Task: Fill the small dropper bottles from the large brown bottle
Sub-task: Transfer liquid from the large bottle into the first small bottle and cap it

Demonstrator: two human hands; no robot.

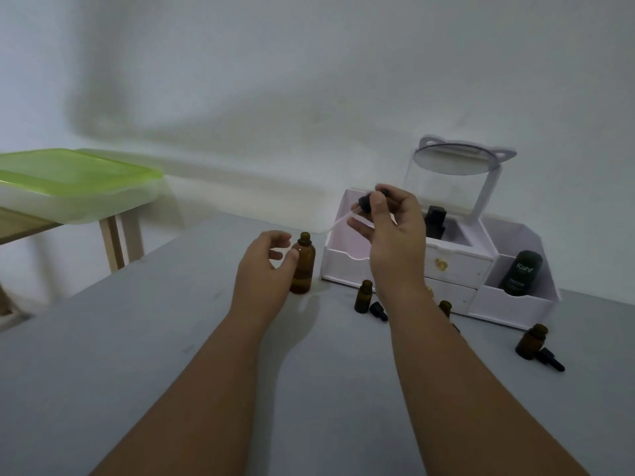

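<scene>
The large brown bottle [303,264] stands uncapped and upright on the grey table. My left hand [264,266] curls loosely beside it, thumb tip touching its side, fingers apart. Above and to the right, my right hand [395,231] pinches a black-capped dropper [367,202], its clear glass tube slanting down-left toward the big bottle's mouth. Three small brown dropper bottles stand open: one [364,297] by my right wrist, one [445,308] partly hidden behind my forearm, one [532,341] at the right. Black dropper caps [378,310] [550,359] lie next to them.
A white cosmetic organiser [457,266] with drawers, a tilted round mirror [453,158] and a dark Kahf bottle [520,271] stands behind the small bottles. At the left, a green-lidded plastic box [75,182] rests on a wooden table. A wall is close behind.
</scene>
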